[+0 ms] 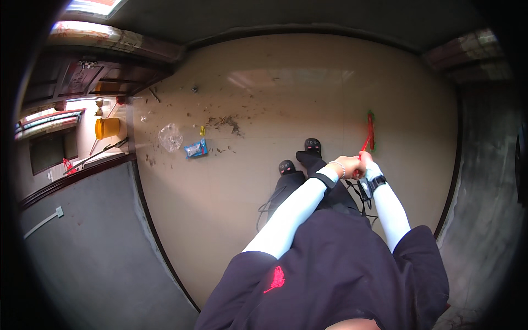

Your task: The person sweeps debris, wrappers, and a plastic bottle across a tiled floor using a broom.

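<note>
Both my hands are closed around the thin red handle of a broom (371, 131), out in front of me and to the right. My left hand (350, 166), with a beaded bracelet at the wrist, overlaps the handle beside my right hand (366, 158). The broom's red head, edged with green bristles, is at the tiled floor (297, 103). Where each finger sits on the handle is too small to tell. Dark swept debris (229, 123) lies in a loose heap to the left of the broom, well apart from it.
A clear plastic bag (170, 137), a blue packet (196, 149) and a small yellow wrapper (202, 130) lie on the floor at left. Past the open doorway stands a yellow bucket (107, 128). A dark wooden door (111, 78) and grey walls edge the room.
</note>
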The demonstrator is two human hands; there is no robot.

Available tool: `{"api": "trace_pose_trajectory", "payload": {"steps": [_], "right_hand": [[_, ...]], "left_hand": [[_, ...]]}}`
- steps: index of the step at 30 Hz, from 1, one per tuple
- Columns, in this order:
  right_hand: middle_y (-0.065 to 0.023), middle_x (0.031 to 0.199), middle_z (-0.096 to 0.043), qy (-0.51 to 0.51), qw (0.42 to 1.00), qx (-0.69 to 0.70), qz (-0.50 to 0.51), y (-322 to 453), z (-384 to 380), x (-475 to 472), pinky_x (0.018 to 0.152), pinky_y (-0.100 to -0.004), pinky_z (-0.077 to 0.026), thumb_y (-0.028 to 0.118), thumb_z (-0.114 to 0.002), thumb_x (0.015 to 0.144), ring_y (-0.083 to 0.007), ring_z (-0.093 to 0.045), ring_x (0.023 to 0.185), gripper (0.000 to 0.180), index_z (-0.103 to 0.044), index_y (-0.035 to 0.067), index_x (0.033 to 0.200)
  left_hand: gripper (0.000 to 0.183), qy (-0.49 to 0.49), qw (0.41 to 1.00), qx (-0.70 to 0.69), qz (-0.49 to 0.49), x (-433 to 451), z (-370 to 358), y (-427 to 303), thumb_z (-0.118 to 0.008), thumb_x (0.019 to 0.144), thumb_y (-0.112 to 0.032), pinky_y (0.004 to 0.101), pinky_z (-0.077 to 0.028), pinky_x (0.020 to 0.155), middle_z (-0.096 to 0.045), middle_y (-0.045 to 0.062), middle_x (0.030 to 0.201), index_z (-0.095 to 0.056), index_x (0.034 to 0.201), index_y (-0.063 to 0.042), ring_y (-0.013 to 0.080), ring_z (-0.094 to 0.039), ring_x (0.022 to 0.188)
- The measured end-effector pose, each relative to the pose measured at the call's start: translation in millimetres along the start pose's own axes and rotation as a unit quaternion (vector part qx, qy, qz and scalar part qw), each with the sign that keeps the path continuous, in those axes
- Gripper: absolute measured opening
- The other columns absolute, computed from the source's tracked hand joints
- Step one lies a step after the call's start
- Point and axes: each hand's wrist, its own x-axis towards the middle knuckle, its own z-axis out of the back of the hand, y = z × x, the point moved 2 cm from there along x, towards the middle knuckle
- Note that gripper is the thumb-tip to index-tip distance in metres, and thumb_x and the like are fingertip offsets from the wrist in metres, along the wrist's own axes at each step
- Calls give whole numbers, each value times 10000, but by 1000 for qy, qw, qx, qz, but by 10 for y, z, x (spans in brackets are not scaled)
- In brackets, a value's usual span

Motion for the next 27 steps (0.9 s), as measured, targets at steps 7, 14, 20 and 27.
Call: {"api": "trace_pose_trajectory", "payload": {"steps": [7,14,20,27], "right_hand": [[-94,610,-529,3,993,-117,-27,-330,-658,538,561,-479,-408,309,-282,864,-283,-501,560,360,-491,71,692],[-72,596,-528,189,966,-169,-45,-532,-2038,473,519,-389,-397,289,-304,880,-253,-491,529,333,-486,73,705],[50,489,-358,371,911,47,-177,-252,-1866,-246,421,-243,-299,238,-361,926,-100,-348,422,303,-397,90,664],[34,536,-394,171,983,-15,-60,-12,-891,-783,387,-210,-297,226,-401,939,-65,-359,426,187,-435,63,852]], "left_hand": [[182,0,999,-21,44,-528,336,273,-541,678,23,332,-451,682,-585,46,752,-566,779,-127,229,-581,761],[192,-19,978,91,188,-1137,1162,-6,-536,656,24,328,-450,659,-579,41,739,-572,742,-144,232,-574,737],[139,-72,947,237,204,-713,772,99,-587,665,-73,355,-474,682,-636,102,729,-645,774,-134,248,-629,745],[263,2,994,87,-60,-348,530,-408,-621,620,-50,385,-449,718,-633,88,743,-649,850,-176,275,-618,750]]}}
